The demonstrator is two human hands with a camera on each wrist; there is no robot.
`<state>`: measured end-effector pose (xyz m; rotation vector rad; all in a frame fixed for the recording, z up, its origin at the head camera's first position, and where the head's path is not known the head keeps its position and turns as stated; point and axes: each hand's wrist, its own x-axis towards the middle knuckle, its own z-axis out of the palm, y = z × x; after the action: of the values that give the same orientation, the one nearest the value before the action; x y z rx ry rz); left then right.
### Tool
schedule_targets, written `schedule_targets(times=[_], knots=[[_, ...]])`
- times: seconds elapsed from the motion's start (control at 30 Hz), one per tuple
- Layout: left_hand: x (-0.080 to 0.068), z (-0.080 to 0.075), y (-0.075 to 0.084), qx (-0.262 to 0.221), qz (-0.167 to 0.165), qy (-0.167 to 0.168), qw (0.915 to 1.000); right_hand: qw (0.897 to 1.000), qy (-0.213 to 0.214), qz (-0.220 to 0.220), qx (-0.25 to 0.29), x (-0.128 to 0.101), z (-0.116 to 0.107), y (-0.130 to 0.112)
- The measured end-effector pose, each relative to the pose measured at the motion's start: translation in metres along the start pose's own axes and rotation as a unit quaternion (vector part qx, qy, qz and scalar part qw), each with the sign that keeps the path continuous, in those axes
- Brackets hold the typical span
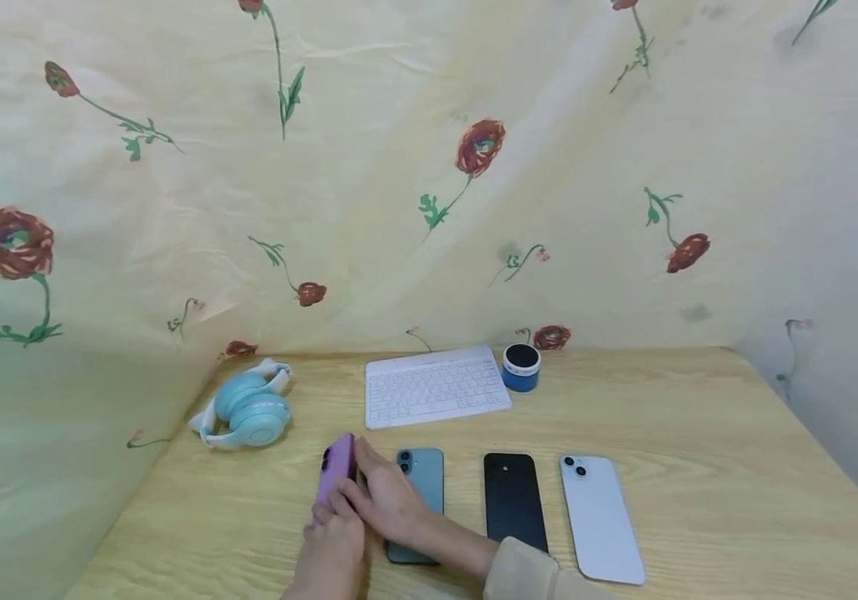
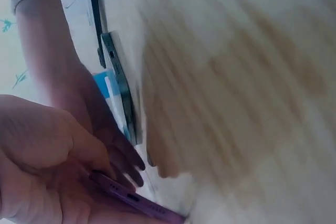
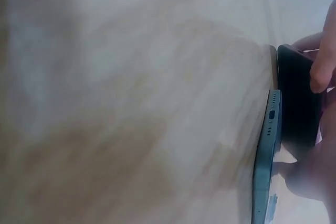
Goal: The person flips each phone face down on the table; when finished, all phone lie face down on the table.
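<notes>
A purple phone (image 1: 336,467) is tilted up at the left of a row of phones, its back and cameras facing left in the head view. My left hand (image 1: 333,542) grips its lower end, thumb over the dark screen (image 3: 298,95) and fingers behind the back. My right hand (image 1: 393,497) is at the phone's right side, fingers extended along its upper part. In the left wrist view the phone's bottom edge with its port (image 2: 134,198) shows. The right forearm crosses over a teal phone (image 1: 429,479) lying back up. Parts of the right fingers are hidden.
Farther right lie a black phone (image 1: 513,496) and a white phone (image 1: 603,517), backs up. Behind them stand a white keyboard (image 1: 436,390) and a small blue speaker (image 1: 521,379). Light blue headphones (image 1: 256,417) lie at the back left. Flowered cloth (image 1: 369,208) hangs behind the wooden table.
</notes>
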<state>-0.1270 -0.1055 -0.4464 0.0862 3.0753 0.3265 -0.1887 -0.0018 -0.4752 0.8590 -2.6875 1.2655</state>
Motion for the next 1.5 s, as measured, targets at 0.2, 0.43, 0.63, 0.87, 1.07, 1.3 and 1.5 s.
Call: schedule_targets(times=[0.2,0.43,0.63,0.87,1.07,1.3,1.5], knots=[[0.008,-0.028,-0.027,-0.108,-0.013,-0.053,0.9927,0.998,-0.019,0.013,0.062,0.003,0.003,0.000],[0.016,-0.020,-0.049,-0.147,-0.066,-0.133,0.9780,0.999,-0.051,0.002,0.001,0.000,0.000,0.002],[0.019,-0.004,-0.054,-0.145,-0.102,-0.159,0.9712,0.990,-0.087,-0.029,-0.107,-0.002,-0.001,0.002],[0.022,-0.004,-0.055,-0.093,-0.109,-0.151,0.9780,0.979,-0.102,-0.037,-0.173,-0.004,0.002,-0.003],[0.017,-0.008,-0.046,-0.062,-0.071,-0.118,0.9885,0.987,-0.069,-0.053,-0.138,-0.004,-0.007,-0.005],[0.002,0.001,0.002,-0.196,0.054,-0.067,0.9768,0.991,-0.034,-0.016,-0.126,-0.026,-0.050,0.018],[0.001,0.019,0.032,-0.274,0.072,-0.168,0.9443,0.994,-0.039,0.046,-0.094,-0.043,-0.073,0.040]])
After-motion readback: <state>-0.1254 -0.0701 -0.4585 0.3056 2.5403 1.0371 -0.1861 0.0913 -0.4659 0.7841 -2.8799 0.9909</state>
